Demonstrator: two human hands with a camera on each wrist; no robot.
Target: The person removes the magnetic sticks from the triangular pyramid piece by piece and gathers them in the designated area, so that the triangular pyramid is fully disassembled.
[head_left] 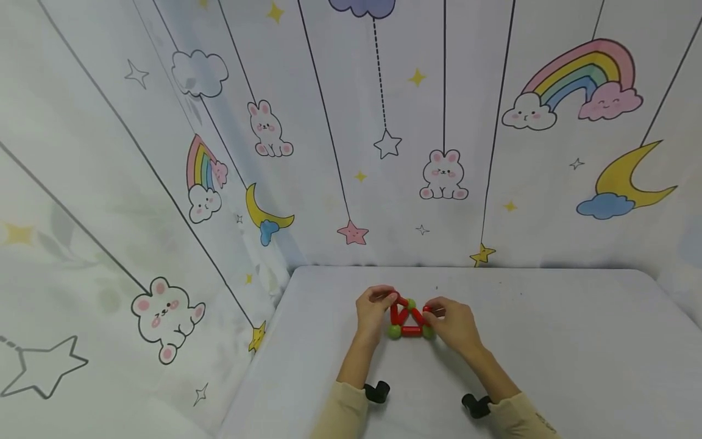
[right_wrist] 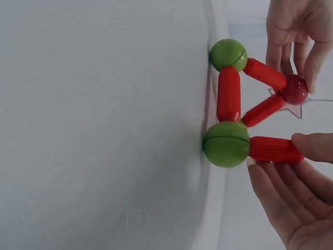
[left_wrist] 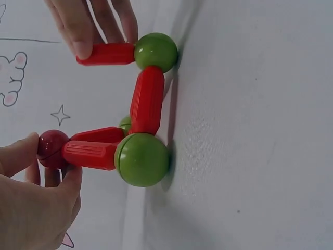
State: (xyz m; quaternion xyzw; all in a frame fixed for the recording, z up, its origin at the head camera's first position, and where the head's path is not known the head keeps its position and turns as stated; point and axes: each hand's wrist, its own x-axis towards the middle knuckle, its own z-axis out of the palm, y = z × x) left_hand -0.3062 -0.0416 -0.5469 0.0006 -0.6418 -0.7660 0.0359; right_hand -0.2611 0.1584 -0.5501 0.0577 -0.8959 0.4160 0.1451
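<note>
A small frame of red rods and green balls stands on the white table, with a triangle of rods [head_left: 411, 331] at its base. My left hand [head_left: 374, 311] pinches a red ball [left_wrist: 53, 149] held above the base. Two red rods slope from this ball down to green balls [left_wrist: 142, 160]. On the other side, my right hand [head_left: 456, 324] grips a red rod [right_wrist: 276, 149] between thumb and fingers. That rod's inner end touches the near right green ball [right_wrist: 227, 144], and its outer end meets no ball. A third green ball [head_left: 411, 303] sits at the back.
The white table [head_left: 576, 341] spreads out around the frame. Behind it hangs a pale curtain [head_left: 395, 201] printed with rabbits, stars and rainbows, and more of it drapes on the left. A black wrist camera [head_left: 377, 392] sits on the left wrist, another [head_left: 475, 406] on the right.
</note>
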